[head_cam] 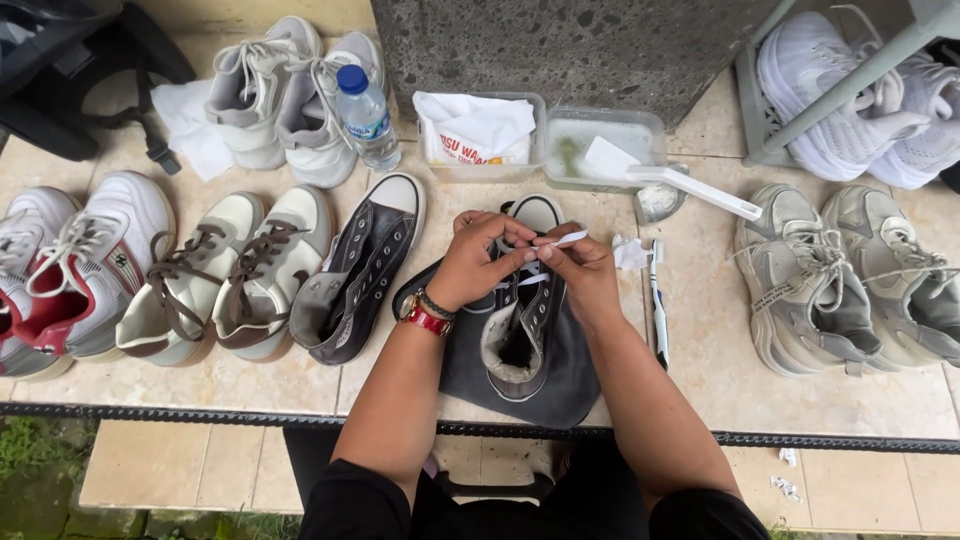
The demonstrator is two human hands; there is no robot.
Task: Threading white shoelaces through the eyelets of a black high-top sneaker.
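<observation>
Together, the fingers of both hands pinched a white shoelace, closed tight on its end. The left hand and right hand met just above a dark grey high-top sneaker, which lay on a grey cloth at the near edge of the tiled desk. Its matching sneaker stood just to the left. A toothbrush lay to the right, and a water bottle stood farther back.
</observation>
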